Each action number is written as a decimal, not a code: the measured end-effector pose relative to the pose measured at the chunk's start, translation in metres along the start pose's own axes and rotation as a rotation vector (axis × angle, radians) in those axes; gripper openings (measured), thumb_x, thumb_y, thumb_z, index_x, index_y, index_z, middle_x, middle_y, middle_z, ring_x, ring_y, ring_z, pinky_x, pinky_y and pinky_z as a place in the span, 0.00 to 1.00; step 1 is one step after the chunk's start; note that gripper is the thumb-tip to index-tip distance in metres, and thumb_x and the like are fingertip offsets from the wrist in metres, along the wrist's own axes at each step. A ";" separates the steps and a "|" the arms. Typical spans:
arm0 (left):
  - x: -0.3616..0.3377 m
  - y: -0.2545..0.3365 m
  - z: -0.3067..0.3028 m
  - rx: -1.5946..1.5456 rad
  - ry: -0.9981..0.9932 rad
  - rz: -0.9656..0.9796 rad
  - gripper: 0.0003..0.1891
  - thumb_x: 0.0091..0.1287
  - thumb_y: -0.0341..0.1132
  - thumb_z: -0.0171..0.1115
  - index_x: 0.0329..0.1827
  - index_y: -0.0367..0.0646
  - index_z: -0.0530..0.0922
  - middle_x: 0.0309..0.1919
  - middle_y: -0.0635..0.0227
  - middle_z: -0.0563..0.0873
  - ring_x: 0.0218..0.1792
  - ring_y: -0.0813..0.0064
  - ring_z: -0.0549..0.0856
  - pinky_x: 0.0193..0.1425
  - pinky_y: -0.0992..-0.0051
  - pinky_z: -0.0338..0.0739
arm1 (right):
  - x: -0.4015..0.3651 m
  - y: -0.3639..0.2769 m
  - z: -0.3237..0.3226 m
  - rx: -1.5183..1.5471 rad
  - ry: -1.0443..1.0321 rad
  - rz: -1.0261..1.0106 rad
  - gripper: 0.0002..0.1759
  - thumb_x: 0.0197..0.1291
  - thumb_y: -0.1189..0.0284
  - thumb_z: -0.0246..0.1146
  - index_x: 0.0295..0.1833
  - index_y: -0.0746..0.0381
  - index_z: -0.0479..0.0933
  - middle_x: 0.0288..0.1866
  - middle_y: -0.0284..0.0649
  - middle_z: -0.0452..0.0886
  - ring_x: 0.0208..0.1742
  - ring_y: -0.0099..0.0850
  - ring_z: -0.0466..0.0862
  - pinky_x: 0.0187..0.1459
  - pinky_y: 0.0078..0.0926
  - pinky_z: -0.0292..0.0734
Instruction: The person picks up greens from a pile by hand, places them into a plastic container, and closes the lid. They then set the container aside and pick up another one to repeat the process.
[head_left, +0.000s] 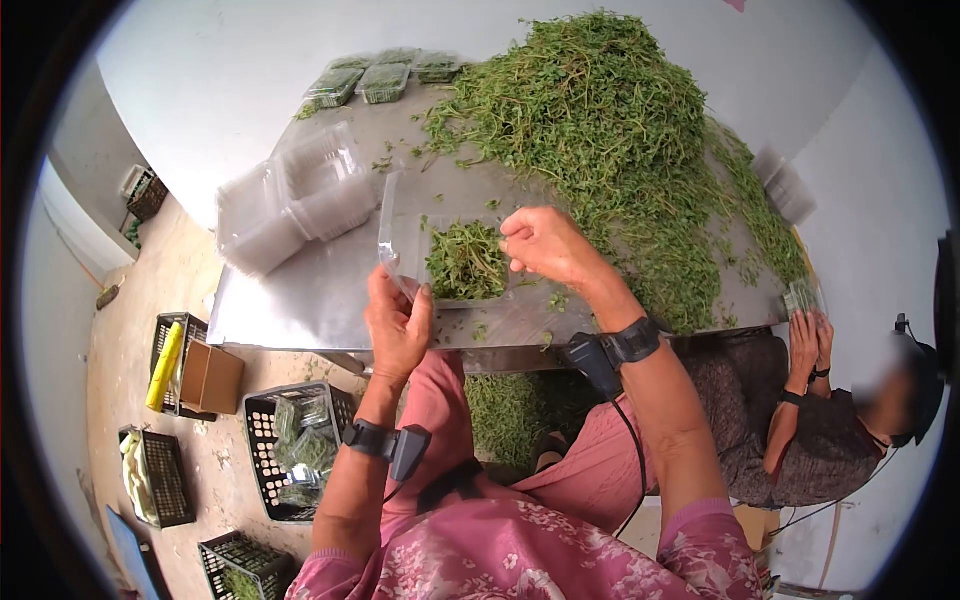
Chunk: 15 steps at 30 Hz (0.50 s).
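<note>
Plainly, the left hand point(400, 325) had its grip closed at the near-left edge of the open clear container point(424, 240) on the bench point(290, 315). The right hand's point(548, 245) fingertips were drawn together beside the greens point(466, 262) inside it (whether they pinched a sprig, I cannot tell).

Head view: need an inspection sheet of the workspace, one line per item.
Surface: metal table, loose sprigs scattered on it.
Job's things: green heap; part-filled container, lid raised; stacked clear containers; filled packs at the far edge.
Clutter: greens below the table.
Grippers: left hand holds the container's side; right hand at its greens, grip unclear.
Cables: dark cable from the right wrist device.
Surroundings: co-worker at right; black crates on the floor, left.
</note>
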<state>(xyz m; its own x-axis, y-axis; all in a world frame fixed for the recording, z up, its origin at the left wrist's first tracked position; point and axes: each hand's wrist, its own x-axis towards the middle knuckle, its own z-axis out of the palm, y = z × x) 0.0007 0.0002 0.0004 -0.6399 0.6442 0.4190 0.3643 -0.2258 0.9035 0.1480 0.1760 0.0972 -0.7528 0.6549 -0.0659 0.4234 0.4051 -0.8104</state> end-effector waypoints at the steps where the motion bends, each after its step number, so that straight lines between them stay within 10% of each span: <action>1: 0.000 0.000 0.000 -0.001 0.012 -0.003 0.23 0.68 0.26 0.61 0.64 0.37 0.65 0.30 0.70 0.81 0.26 0.84 0.79 0.29 0.82 0.75 | -0.001 0.001 -0.003 -0.021 0.010 -0.029 0.16 0.60 0.71 0.67 0.48 0.72 0.79 0.34 0.38 0.84 0.30 0.22 0.83 0.31 0.22 0.78; 15: 0.002 0.004 0.002 -0.020 0.035 -0.009 0.20 0.67 0.29 0.63 0.59 0.36 0.67 0.27 0.70 0.82 0.24 0.86 0.78 0.28 0.82 0.74 | -0.010 -0.019 0.030 -0.314 -0.128 -0.269 0.09 0.56 0.74 0.65 0.38 0.69 0.80 0.31 0.52 0.84 0.32 0.44 0.85 0.36 0.38 0.77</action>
<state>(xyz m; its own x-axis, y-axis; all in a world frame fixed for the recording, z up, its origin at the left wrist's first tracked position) 0.0027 0.0021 0.0050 -0.6665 0.6207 0.4130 0.3447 -0.2347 0.9089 0.1326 0.1425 0.0959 -0.9054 0.4231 0.0355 0.3215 0.7379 -0.5934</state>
